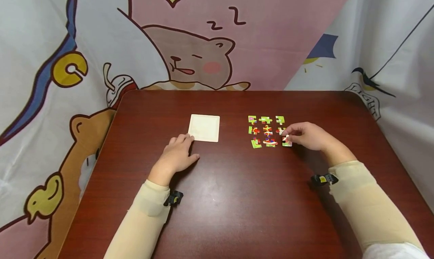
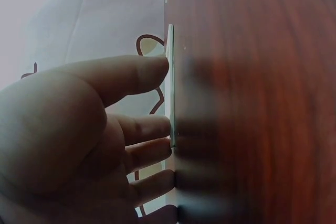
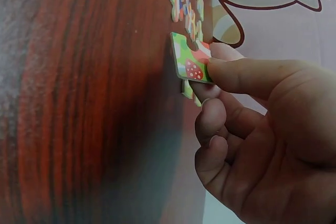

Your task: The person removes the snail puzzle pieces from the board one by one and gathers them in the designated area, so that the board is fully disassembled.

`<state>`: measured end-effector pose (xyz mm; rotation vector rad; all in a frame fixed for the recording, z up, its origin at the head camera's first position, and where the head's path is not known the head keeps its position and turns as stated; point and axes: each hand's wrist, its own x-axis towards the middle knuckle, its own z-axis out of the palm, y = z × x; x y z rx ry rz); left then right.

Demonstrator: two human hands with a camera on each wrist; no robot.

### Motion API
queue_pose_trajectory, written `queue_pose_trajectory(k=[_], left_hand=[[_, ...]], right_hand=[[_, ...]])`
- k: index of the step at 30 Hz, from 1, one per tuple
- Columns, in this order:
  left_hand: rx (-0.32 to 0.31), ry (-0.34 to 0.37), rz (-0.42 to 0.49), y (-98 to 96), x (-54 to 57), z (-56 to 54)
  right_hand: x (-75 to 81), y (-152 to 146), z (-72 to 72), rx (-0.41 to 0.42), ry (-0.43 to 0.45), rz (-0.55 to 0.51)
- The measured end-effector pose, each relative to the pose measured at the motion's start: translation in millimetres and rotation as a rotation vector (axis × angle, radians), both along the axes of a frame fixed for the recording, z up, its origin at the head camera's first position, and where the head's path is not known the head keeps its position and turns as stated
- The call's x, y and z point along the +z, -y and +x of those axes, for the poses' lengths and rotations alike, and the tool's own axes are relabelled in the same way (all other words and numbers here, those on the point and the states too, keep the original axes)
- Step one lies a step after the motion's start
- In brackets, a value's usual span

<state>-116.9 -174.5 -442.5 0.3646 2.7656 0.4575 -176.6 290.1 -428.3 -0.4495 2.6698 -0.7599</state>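
My right hand (image 1: 310, 135) pinches a corner puzzle piece (image 3: 190, 61) between thumb and fingers. The piece is green with a red, white-dotted strawberry shape, and it is tilted up in the right wrist view. Several other puzzle pieces (image 1: 268, 131) lie in rough rows beside that hand, in green, red and yellow. My left hand (image 1: 177, 153) rests with its fingers spread, fingertips at the near left corner of a pale square puzzle board (image 1: 204, 128). In the left wrist view the board (image 2: 170, 85) shows edge-on, flat on the table.
The dark red-brown wooden table (image 1: 217, 213) reaches back to a curtain (image 1: 271, 36) printed with cartoon animals. Bare tabletop separates the board from the loose pieces. Each wrist wears a small black camera, the left one (image 1: 173, 198) and the right one (image 1: 324, 179).
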Motion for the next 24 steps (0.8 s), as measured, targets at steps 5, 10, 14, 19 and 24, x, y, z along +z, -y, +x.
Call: queue_pose_trajectory(k=[5, 10, 14, 19, 24], left_hand=[[-0.002, -0.003, 0.0, -0.1, 1.4, 0.4], [-0.002, -0.006, 0.002, 1.3, 2.2, 1.2], [-0.004, -0.01, 0.001, 2.8, 1.1, 0.7], [-0.004, -0.012, 0.002, 4.7, 0.0, 0.0], [-0.004, -0.015, 0.001, 6.5, 1.4, 0.0]], right_hand=[[-6.5, -1, 2.3, -0.003, -0.009, -0.012], [-12.8, 1, 3.6, -0.004, -0.058, -0.015], [-13.0, 6, 5.2, -0.012, -0.087, -0.017], [-11.9, 11, 7.2, -0.032, -0.155, -0.032], [-12.4, 16, 9.6, -0.029, -0.186, -0.021]])
